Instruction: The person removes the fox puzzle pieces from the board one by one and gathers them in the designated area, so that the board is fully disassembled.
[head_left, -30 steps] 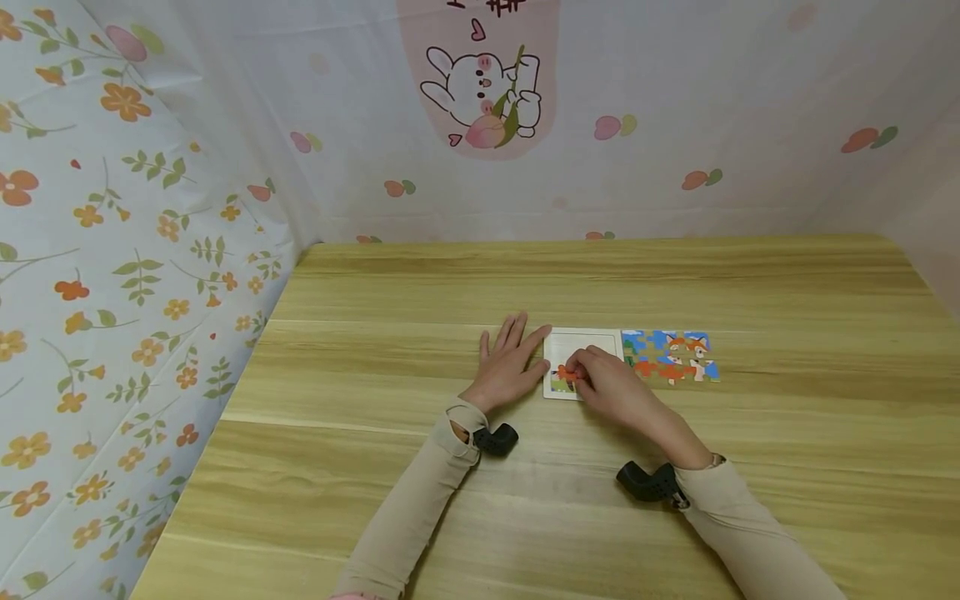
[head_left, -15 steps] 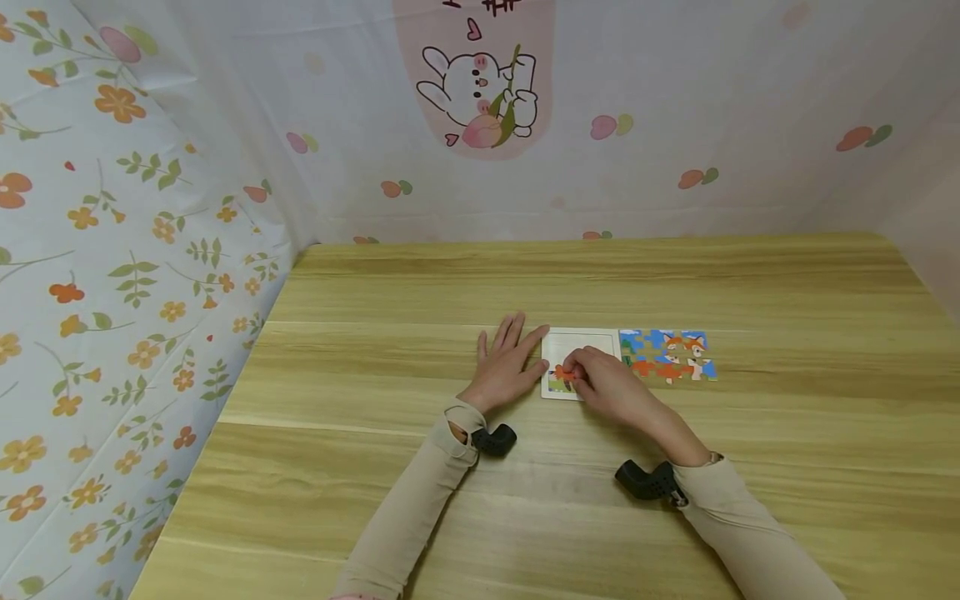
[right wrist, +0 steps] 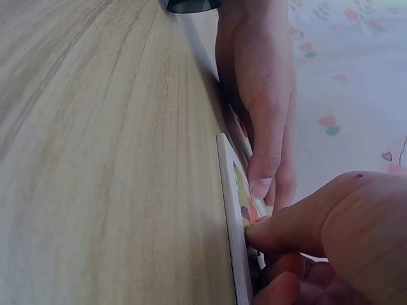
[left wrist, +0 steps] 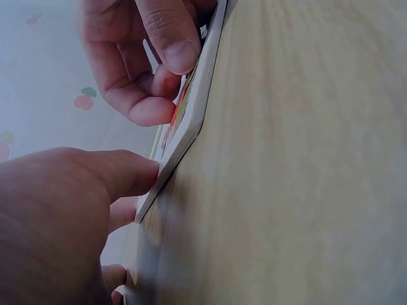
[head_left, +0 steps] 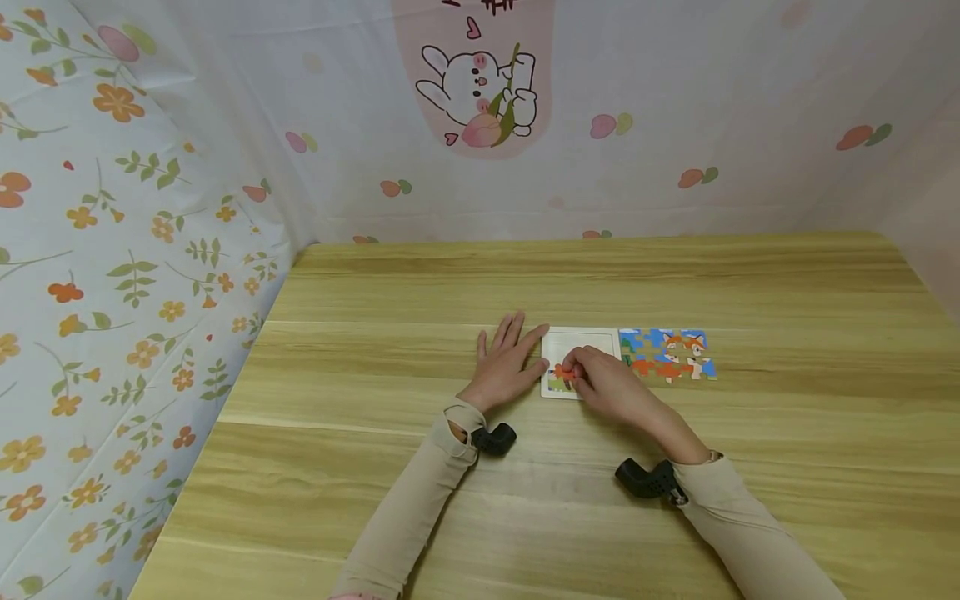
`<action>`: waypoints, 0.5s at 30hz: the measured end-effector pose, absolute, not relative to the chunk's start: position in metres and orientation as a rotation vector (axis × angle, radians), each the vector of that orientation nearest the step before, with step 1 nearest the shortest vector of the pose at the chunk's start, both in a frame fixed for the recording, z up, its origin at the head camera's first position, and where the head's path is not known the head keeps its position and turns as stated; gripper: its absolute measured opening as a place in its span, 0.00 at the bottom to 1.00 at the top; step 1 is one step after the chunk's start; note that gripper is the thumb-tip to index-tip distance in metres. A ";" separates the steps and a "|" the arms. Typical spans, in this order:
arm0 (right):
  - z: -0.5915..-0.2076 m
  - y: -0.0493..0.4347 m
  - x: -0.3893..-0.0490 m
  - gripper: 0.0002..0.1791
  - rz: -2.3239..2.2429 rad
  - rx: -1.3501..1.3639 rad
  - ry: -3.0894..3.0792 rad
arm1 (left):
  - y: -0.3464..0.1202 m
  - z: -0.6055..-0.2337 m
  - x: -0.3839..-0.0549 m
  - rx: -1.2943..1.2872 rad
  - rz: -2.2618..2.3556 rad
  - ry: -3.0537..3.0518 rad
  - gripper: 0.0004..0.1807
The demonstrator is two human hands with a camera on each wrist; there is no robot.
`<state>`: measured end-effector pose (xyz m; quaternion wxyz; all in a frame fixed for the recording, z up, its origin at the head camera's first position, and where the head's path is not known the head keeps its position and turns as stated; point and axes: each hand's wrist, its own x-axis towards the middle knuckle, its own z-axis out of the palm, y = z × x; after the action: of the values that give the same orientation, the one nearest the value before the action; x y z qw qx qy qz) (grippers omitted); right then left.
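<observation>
A white square jigsaw tray [head_left: 581, 330] lies on the table, with orange, green and dark pieces [head_left: 558, 382] fitted in its near left corner. My left hand [head_left: 504, 367] lies palm down with fingers spread, thumb and index tip touching the tray's left rim. Over the tray, my right hand [head_left: 611, 383] has its fingers curled, thumb and fingertips pinching an orange puzzle piece [head_left: 565, 372] at the fitted part. That piece is mostly hidden by the fingers. In the left wrist view, the right thumb and fingertips sit down at the tray surface [left wrist: 198, 111].
Several loose puzzle pieces [head_left: 663, 343] with a fox picture lie face up against the tray's right side. Wood-grain tabletop [head_left: 420, 292] surrounds them. A patterned white cloth [head_left: 645, 175] hangs behind the table, and a floral one [head_left: 172, 275] at the left.
Both hands keep their places at the tray. The head view has shifted very slightly; the right fingertips stay on the same spot.
</observation>
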<state>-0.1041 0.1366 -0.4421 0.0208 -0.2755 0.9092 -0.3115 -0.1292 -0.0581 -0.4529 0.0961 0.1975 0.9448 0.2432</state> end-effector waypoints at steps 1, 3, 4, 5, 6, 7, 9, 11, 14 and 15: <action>-0.442 0.137 -0.104 0.06 -0.965 -0.850 2.815 | -0.058 -0.453 -0.129 0.585 0.724 2.797 0.30; -0.441 0.137 -0.105 0.07 -0.966 -0.841 2.805 | -0.058 -0.453 -0.129 0.587 0.728 2.794 0.30; -0.441 0.136 -0.105 0.07 -0.965 -0.837 2.803 | -0.058 -0.452 -0.129 0.585 0.727 2.793 0.30; -0.441 0.136 -0.105 0.08 -0.964 -0.834 2.800 | -0.058 -0.452 -0.129 0.585 0.728 2.792 0.30; -0.441 0.136 -0.105 0.08 -0.964 -0.833 2.798 | -0.058 -0.452 -0.129 0.585 0.732 2.792 0.30; -0.441 0.136 -0.105 0.08 -0.964 -0.833 2.798 | -0.058 -0.452 -0.129 0.583 0.727 2.791 0.30; -0.441 0.136 -0.104 0.08 -0.959 -0.837 2.801 | -0.058 -0.452 -0.130 0.578 0.715 2.792 0.30; -0.442 0.135 -0.104 0.08 -0.948 -0.844 2.812 | -0.058 -0.452 -0.130 0.574 0.704 2.791 0.30; -0.443 0.135 -0.104 0.08 -0.939 -0.852 2.831 | -0.058 -0.452 -0.129 0.571 0.699 2.790 0.31; -0.443 0.135 -0.104 0.09 -0.936 -0.856 2.836 | -0.058 -0.452 -0.129 0.571 0.701 2.792 0.30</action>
<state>-0.1040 0.1348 -0.4430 0.0174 -0.2755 0.9127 -0.3014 -0.1293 -0.0583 -0.4523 0.1034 0.1937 0.9462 0.2378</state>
